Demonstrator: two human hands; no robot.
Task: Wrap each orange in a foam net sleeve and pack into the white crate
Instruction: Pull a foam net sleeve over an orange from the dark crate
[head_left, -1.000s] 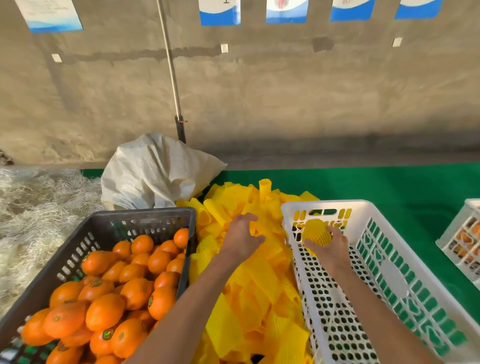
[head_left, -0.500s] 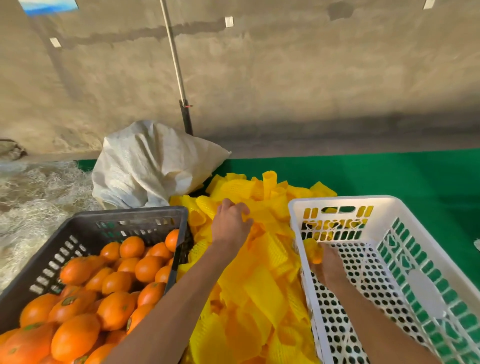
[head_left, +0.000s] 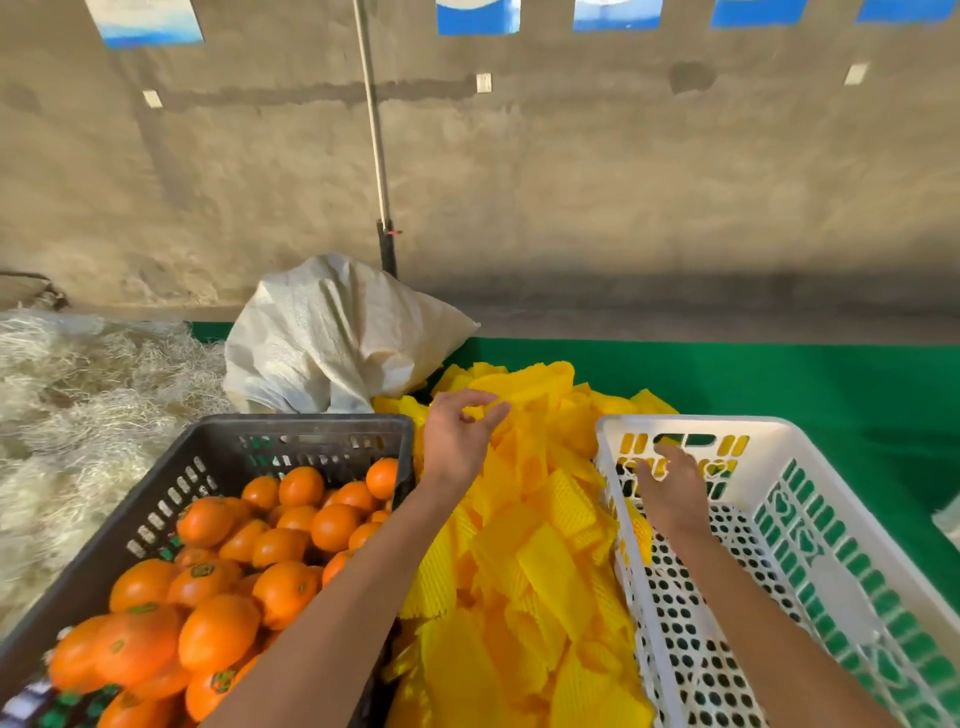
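Right hand (head_left: 670, 493) now off ribbed foam sleeves (head_left: 535, 561).

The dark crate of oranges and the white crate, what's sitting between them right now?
In the head view, a heap of yellow foam net sleeves fills the gap between the dark crate and the white crate. The left hand hovers over it.

black slatted plastic crate of oranges (head_left: 218, 467): cut off at left and bottom edges | white perforated plastic crate (head_left: 810, 509): cut off at right and bottom | right hand (head_left: 670, 488): fingers motion-blurred, grip unclear | blue-white wall posters (head_left: 478, 15): cropped at top
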